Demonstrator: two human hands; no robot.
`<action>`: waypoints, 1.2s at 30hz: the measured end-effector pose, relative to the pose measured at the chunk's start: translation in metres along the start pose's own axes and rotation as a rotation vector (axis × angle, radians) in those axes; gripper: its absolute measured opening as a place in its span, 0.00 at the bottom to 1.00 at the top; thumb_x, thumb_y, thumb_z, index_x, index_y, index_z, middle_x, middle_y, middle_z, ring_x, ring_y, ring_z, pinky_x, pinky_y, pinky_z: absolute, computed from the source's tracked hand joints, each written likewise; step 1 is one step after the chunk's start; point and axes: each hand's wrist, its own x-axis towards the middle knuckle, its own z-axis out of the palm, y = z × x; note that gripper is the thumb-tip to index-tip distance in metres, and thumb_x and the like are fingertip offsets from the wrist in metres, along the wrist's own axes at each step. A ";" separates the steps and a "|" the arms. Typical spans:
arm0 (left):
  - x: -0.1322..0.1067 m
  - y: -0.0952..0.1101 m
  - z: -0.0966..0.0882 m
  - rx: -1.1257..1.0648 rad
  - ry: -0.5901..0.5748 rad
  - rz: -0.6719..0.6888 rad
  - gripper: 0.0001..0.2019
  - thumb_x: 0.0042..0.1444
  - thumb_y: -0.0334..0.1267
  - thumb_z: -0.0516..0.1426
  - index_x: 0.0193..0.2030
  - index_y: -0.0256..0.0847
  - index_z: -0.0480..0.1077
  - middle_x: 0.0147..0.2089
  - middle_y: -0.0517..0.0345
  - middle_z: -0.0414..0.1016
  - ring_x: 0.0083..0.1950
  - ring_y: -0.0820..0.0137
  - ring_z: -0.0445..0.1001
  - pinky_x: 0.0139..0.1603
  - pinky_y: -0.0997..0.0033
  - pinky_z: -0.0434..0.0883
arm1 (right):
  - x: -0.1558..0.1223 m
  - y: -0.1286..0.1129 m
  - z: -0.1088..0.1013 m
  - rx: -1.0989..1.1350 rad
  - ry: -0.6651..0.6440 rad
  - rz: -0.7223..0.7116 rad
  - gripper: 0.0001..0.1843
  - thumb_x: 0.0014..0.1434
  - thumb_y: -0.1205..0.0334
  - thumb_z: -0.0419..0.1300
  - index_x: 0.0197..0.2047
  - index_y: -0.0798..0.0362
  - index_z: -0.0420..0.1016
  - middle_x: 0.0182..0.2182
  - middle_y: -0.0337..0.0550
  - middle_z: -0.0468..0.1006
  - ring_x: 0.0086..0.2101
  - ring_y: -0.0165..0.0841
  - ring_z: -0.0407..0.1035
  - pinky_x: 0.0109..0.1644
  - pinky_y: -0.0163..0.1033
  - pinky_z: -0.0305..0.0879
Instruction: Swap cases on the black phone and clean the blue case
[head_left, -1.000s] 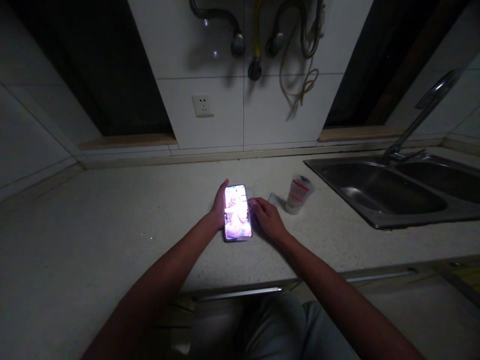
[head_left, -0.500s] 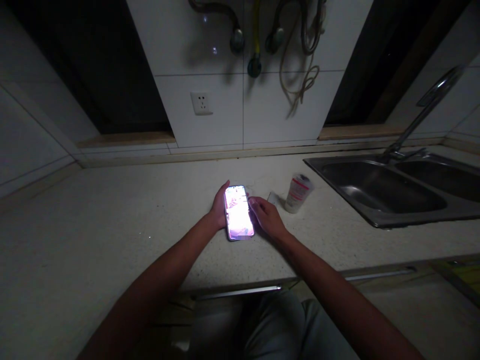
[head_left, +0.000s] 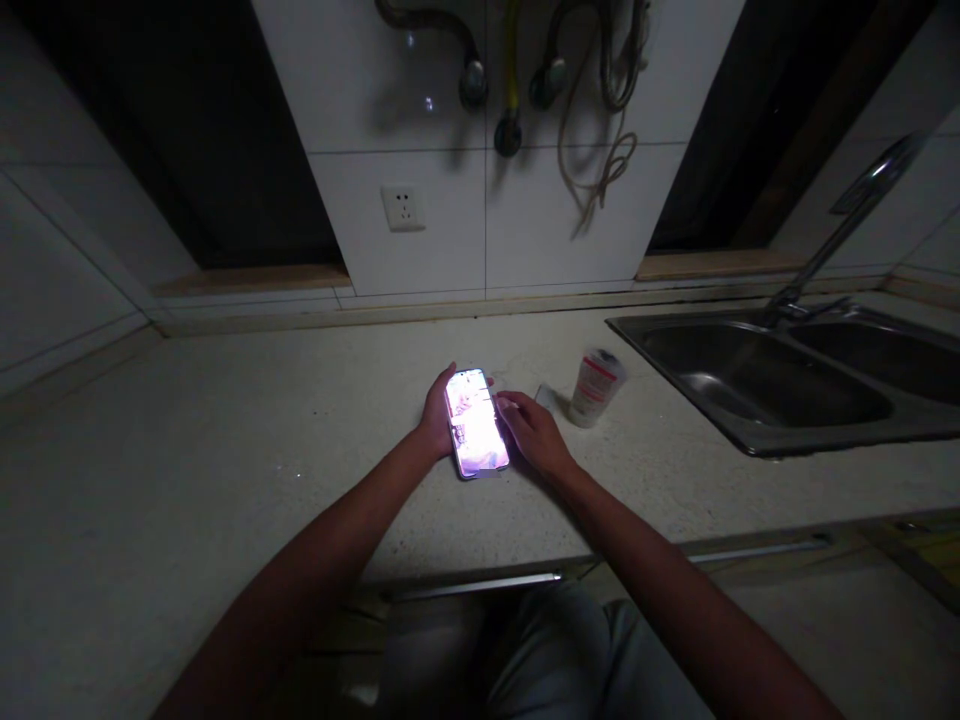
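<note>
A smartphone point(head_left: 478, 424) with a bright, lit screen is held upright above the counter, its screen facing me. My left hand point(head_left: 436, 413) wraps round its left edge, the thumb along the side and the other fingers mostly hidden behind it. Close against the phone's right edge is my right hand point(head_left: 531, 428), its fingers curled in with the thumb beside the screen. Whether those fingers grip the phone or only touch it I cannot tell. Just right of that hand, a plastic cup point(head_left: 596, 387) with red print stands on the counter.
A small pale flat piece point(head_left: 545, 397) lies beside the cup on the speckled counter point(head_left: 187, 430). On the right is a double steel sink point(head_left: 757, 440) with a tall tap point(head_left: 847, 215). A socket point(head_left: 403, 208), pipes and a hanging cord point(head_left: 600, 185) are on the tiled wall.
The phone's top has tilted slightly to the left along with my left hand, and the picture on its screen has shifted. My right hand stays in nearly the same place.
</note>
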 end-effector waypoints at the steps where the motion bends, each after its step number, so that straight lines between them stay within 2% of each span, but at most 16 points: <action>1: 0.000 0.001 0.000 -0.006 -0.002 0.009 0.28 0.62 0.56 0.47 0.41 0.31 0.75 0.30 0.42 0.78 0.32 0.56 0.79 0.41 0.53 0.75 | 0.000 -0.001 0.000 -0.008 0.010 0.010 0.23 0.64 0.44 0.52 0.49 0.53 0.75 0.37 0.46 0.80 0.34 0.35 0.72 0.37 0.38 0.64; 4: -0.001 0.003 0.001 -0.031 0.003 0.059 0.28 0.62 0.56 0.47 0.41 0.31 0.75 0.32 0.41 0.79 0.33 0.57 0.79 0.40 0.54 0.75 | 0.001 -0.004 -0.002 -0.045 0.018 0.032 0.23 0.63 0.43 0.53 0.47 0.53 0.75 0.35 0.44 0.80 0.33 0.34 0.71 0.36 0.38 0.64; 7: -0.003 0.007 0.001 -0.053 0.011 0.117 0.25 0.60 0.55 0.50 0.42 0.32 0.75 0.32 0.44 0.79 0.34 0.59 0.79 0.41 0.57 0.75 | 0.000 -0.007 -0.004 -0.073 -0.011 0.029 0.23 0.63 0.43 0.53 0.41 0.54 0.76 0.31 0.42 0.78 0.31 0.33 0.70 0.34 0.37 0.63; 10: -0.004 0.009 0.001 -0.079 -0.005 0.185 0.22 0.59 0.51 0.51 0.43 0.33 0.75 0.32 0.46 0.78 0.34 0.60 0.79 0.41 0.58 0.75 | -0.002 -0.011 -0.005 -0.077 -0.086 0.076 0.24 0.61 0.41 0.54 0.33 0.54 0.75 0.22 0.38 0.74 0.23 0.30 0.67 0.28 0.35 0.61; 13: -0.003 0.011 0.000 -0.101 0.012 0.233 0.17 0.59 0.47 0.52 0.42 0.34 0.74 0.32 0.48 0.78 0.36 0.61 0.79 0.43 0.57 0.75 | -0.004 -0.014 -0.006 -0.023 -0.189 0.137 0.23 0.61 0.41 0.54 0.32 0.54 0.73 0.16 0.34 0.68 0.16 0.28 0.63 0.21 0.33 0.57; 18: -0.002 0.010 0.001 -0.071 0.100 0.196 0.13 0.57 0.42 0.54 0.40 0.34 0.73 0.32 0.47 0.78 0.35 0.60 0.79 0.42 0.56 0.75 | -0.006 -0.015 -0.005 -0.049 -0.219 0.120 0.22 0.64 0.45 0.50 0.28 0.52 0.68 0.19 0.37 0.73 0.15 0.27 0.66 0.19 0.31 0.57; 23: -0.002 0.011 0.001 -0.016 0.167 0.203 0.15 0.56 0.45 0.54 0.38 0.33 0.73 0.31 0.45 0.78 0.33 0.58 0.79 0.37 0.58 0.76 | -0.008 -0.018 -0.004 -0.091 -0.234 0.081 0.23 0.67 0.45 0.45 0.29 0.52 0.65 0.20 0.37 0.75 0.15 0.26 0.68 0.21 0.30 0.61; 31: -0.004 0.019 -0.004 -0.020 0.115 0.154 0.21 0.60 0.51 0.53 0.41 0.32 0.73 0.33 0.42 0.79 0.34 0.57 0.80 0.39 0.57 0.76 | -0.011 -0.015 0.003 0.121 -0.289 0.119 0.26 0.63 0.35 0.46 0.32 0.51 0.63 0.19 0.36 0.75 0.16 0.28 0.70 0.19 0.31 0.65; 36: -0.007 0.019 0.001 -0.015 0.070 0.202 0.24 0.62 0.55 0.51 0.41 0.32 0.73 0.33 0.43 0.79 0.34 0.59 0.80 0.39 0.58 0.76 | -0.012 -0.017 0.003 0.136 -0.278 0.059 0.27 0.63 0.35 0.46 0.32 0.51 0.63 0.19 0.36 0.75 0.17 0.29 0.71 0.21 0.32 0.67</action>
